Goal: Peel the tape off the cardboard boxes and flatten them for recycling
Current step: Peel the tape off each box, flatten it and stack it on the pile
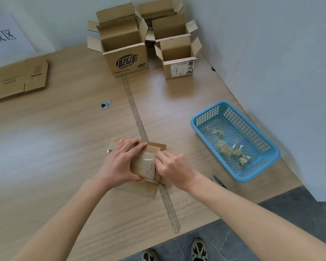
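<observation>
Behind, the biggest box (pixel 127 59) shows upside-down "128"; both hands (pixel 120 162) hold cardboard (pixel 142 164).

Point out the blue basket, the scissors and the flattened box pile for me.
Blue basket (pixel 193 123), head view, on its left rim.
Scissors (pixel 217 180), head view, on the dark handles beside the right wrist.
Flattened box pile (pixel 21 80), head view, on the top sheet's middle.

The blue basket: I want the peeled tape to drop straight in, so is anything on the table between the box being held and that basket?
Nothing visible. Bare table lies between the box, held by the left hand and right hand, and the blue basket. The scissors lie nearer the edge, off that line.
</observation>
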A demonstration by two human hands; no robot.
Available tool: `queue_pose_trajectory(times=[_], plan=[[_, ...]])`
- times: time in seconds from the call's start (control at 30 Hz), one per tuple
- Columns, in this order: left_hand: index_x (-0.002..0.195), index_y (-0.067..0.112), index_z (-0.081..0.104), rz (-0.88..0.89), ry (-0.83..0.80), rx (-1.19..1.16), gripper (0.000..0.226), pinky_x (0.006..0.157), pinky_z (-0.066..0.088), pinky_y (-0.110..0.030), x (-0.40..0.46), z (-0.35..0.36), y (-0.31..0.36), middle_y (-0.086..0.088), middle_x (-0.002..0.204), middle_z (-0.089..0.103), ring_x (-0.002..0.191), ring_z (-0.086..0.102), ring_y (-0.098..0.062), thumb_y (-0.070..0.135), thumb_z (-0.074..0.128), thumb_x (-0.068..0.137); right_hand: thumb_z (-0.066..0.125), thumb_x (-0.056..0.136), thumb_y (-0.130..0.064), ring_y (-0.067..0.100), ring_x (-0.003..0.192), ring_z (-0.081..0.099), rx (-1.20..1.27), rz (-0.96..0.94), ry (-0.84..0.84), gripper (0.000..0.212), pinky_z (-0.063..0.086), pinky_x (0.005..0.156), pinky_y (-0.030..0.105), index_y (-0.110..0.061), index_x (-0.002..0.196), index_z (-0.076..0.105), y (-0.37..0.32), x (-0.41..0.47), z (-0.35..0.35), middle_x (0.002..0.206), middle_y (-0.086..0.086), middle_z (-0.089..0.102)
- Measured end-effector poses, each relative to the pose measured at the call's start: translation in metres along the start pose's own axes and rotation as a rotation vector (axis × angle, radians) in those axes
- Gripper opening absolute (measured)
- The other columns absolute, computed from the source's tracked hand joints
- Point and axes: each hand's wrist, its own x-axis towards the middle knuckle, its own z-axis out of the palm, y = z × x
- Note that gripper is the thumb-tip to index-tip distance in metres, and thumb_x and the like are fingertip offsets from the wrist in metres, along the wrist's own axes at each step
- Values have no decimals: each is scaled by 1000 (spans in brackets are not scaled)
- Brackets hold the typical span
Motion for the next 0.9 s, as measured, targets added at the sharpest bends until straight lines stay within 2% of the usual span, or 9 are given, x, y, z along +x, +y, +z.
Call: queue_pose_trajectory(times=[0.13,0.2,0.23,0.3,0.47,0.53,0.63,0.73,0.9], plan=[[149,23,47,8,22,-14,115,121,27,-45,-3,3,-3,2,144,46,135,45,-23,62,87,48,75,81,-2,16,60,65,349,176,51,12,50,42,32,-10,74,69,4,-9,8,86,0,70],[149,25,46,2,28,-15,115,122,22,-40,-4,4,-3,3,145,45,137,44,-22,62,86,49,74,86,-6,17,73,70,667,421,41,6,59,60,34,-7,92,75,6,-18,10,102,0,72],[150,26,45,-4,28,-17,115,123,19,-38,-4,5,-3,3,145,45,138,43,-22,62,86,49,74,89,-10,15,80,70,794,535,12,15,61,70,33,-9,104,75,6,-22,11,109,-2,70],[150,27,44,-12,23,-19,115,123,17,-38,-5,5,-3,3,146,44,139,41,-22,64,84,49,75,90,-17,11,87,70,941,663,-7,30,62,78,30,-13,120,72,3,-25,15,114,-6,65],[150,25,45,-17,20,-22,116,123,22,-45,-5,3,-1,2,146,45,140,41,-23,61,90,49,79,86,-23,10,101,66,987,754,42,37,59,85,35,-18,121,73,-5,-21,17,113,-9,64],[149,25,46,-12,23,-17,116,120,30,-48,-4,1,0,2,145,46,138,41,-22,62,89,48,79,85,-22,6,111,62,1056,817,27,41,57,91,29,-24,124,69,-6,-22,19,120,-14,60],[148,26,46,-11,22,1,117,115,37,-50,-3,-1,2,2,143,46,135,39,-20,66,87,47,77,85,-14,-2,121,58,1343,961,-72,57,51,99,19,-27,137,58,-6,-20,21,133,-15,58],[149,26,46,-15,22,3,118,115,36,-51,-4,0,2,3,144,46,136,39,-20,67,87,47,73,85,-9,-3,120,59,1473,983,-154,56,50,102,21,-27,136,59,-4,-16,25,131,-7,64],[150,28,44,-22,25,36,121,120,28,-50,-5,3,2,5,145,44,137,39,-19,71,85,45,77,77,-16,1,125,56,1485,973,-161,63,47,107,27,-24,136,58,-7,-16,27,129,-7,65]])
